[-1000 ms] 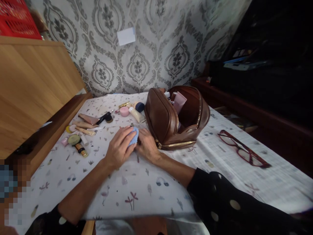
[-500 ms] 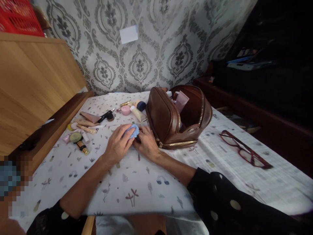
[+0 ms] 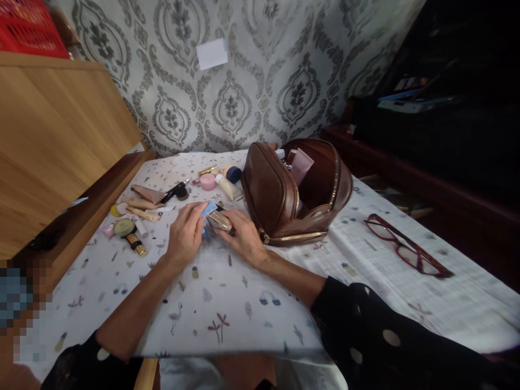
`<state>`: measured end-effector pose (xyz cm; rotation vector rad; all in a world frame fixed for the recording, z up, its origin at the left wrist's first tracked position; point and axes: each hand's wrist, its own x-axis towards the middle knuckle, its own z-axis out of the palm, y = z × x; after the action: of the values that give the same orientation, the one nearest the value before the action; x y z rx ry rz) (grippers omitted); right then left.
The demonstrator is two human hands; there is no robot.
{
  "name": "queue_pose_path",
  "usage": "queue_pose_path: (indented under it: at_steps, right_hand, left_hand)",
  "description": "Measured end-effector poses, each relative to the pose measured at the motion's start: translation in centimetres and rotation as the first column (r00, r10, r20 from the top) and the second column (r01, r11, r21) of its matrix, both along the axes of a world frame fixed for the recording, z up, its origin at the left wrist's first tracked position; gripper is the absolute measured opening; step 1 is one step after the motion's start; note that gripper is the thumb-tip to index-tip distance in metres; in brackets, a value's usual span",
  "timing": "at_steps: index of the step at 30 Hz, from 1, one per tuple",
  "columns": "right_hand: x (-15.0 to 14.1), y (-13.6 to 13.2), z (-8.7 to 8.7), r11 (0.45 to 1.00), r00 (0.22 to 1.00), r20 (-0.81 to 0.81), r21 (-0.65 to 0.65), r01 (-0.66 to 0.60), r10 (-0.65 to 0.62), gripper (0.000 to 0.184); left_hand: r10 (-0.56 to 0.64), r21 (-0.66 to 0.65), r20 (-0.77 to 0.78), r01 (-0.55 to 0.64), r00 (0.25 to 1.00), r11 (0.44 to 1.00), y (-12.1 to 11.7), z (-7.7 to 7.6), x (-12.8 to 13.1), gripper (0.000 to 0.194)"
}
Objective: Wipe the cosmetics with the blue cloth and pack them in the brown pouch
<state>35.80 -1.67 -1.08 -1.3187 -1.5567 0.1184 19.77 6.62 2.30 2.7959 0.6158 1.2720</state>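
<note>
My left hand point(image 3: 184, 233) is closed on a crumpled light-blue cloth point(image 3: 208, 209), pressed against one end of a small beige cosmetic bottle point(image 3: 220, 220). My right hand point(image 3: 246, 238) grips that bottle, which looks glossy with a dark part at its far end; its label is not readable. Just right of my right hand stands a brown leather cosmetic bag point(image 3: 266, 189), unzipped, with a pink tube point(image 3: 301, 165) and other items inside. Beyond my hands lie a cream tube point(image 3: 228, 187), a pink jar point(image 3: 208, 182) and a dark-blue lid point(image 3: 233, 174).
Left of my hands are several cosmetics, among them a round greenish compact point(image 3: 125, 227) and a gold-and-black tube point(image 3: 137, 245). Red-framed glasses point(image 3: 406, 246) rest on the right of the patterned tablecloth point(image 3: 227, 303). A wooden panel point(image 3: 60, 130) borders the left side.
The blue cloth has opened out from a bunched ball, and the beige bottle now shows between my hands. My left hand has shifted slightly left. The bag and other cosmetics stay put.
</note>
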Motion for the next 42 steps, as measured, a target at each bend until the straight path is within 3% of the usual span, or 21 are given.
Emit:
queue_pose_path:
  at_steps: [6,12,18,26,33,42]
  right_hand:
    - [-0.1,0.2,-0.3,0.998,0.998,-0.056,-0.061,-0.018,0.014,0.036]
    - [0.0,0.1,-0.2,0.998,0.998,-0.064,-0.06,-0.026,0.022,0.032]
    - [0.0,0.2,-0.2,0.998,0.998,-0.054,-0.066,-0.019,0.016,0.027]
    - [0.0,0.4,-0.4,0.996,0.999,-0.047,-0.079,-0.027,0.023,0.031]
    - [-0.1,0.2,-0.2,0.998,0.999,-0.025,-0.066,-0.023,0.022,0.028]
    - [0.0,0.2,-0.2,0.997,0.999,-0.034,-0.077,-0.02,0.017,0.029]
  left_hand:
    - [0.092,0.298,-0.047,-0.073,0.995,0.952,0.1,0.0,0.1,0.032]
    - [0.021,0.369,-0.111,0.022,0.994,0.929,-1.2,-0.1,0.5,0.037]
    - [-0.091,0.278,-0.097,0.115,0.991,0.954,-1.1,-0.1,0.6,0.038]
    - [-0.081,0.176,-0.117,0.101,0.99,0.979,0.2,-0.4,0.4,0.043]
    - [-0.222,0.275,-0.068,0.232,0.973,0.933,-0.7,-0.2,0.5,0.046]
    - [-0.07,0.138,-0.116,0.086,0.991,0.987,0.1,-0.1,0.3,0.04]
